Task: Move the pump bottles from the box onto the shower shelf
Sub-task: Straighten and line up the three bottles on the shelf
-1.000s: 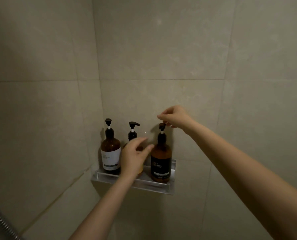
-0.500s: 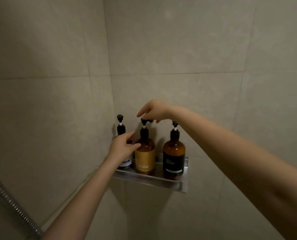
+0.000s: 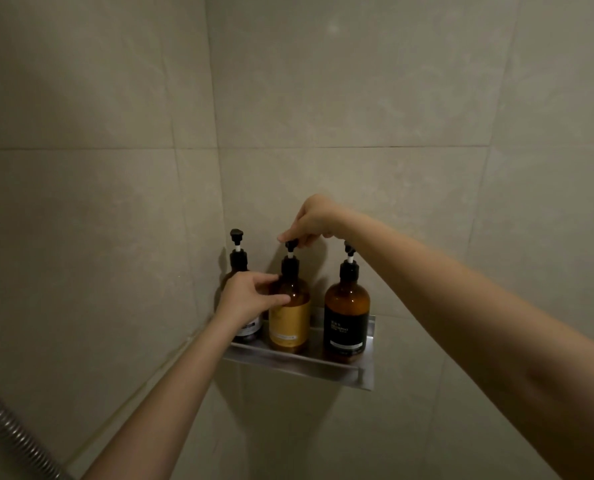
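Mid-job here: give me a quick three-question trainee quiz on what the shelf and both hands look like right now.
1. How many pump bottles stand on the shower shelf?
2. True or false: the right hand pinches the pump head of the black-label bottle.
3. Which bottle does the left hand touch: A white-label bottle, B yellow-label bottle, C none?

Key: 1. three; 2. false, it pinches the yellow-label bottle's pump; 3. B.
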`<state>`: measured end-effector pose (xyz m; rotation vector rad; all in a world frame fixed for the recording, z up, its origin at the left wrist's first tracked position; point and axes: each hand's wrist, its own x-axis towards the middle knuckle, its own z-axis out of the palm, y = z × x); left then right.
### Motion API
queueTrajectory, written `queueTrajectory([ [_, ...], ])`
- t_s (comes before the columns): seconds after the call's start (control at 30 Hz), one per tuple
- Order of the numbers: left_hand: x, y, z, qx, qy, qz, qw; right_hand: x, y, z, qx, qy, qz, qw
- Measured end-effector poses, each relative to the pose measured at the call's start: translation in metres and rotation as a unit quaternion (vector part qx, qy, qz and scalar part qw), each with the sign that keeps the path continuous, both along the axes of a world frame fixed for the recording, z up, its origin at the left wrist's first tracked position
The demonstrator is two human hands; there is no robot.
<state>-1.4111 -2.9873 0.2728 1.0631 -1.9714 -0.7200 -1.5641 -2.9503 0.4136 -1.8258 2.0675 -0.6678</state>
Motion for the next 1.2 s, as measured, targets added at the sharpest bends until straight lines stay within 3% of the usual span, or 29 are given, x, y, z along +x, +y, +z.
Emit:
queueTrajectory([
  [0.4,-0.013,0.024,-0.007,-0.038,0.023,0.044,0.998,-0.005,-0.009,-0.011,-0.018,0.027,-0.031,0.999],
  [0.83,-0.01,0.033,-0.009,-0.015,0.042,0.002,0.999,-0.011,-0.013,-0.022,-0.056,-0.001,-0.01,0.998],
  [0.93,0.001,0.034,-0.003,-0.01,0.112,0.021,0.993,-0.011,-0.016,-0.016,-0.048,0.024,0.005,0.999],
  [1.07,0.028,0.015,0.002,-0.006,0.239,0.122,0.963,0.001,-0.03,-0.005,-0.089,0.022,0.049,0.995],
  [1.2,0.041,-0.008,-0.009,-0.013,0.128,0.164,0.978,0.034,-0.044,-0.003,-0.115,0.044,0.099,0.987],
])
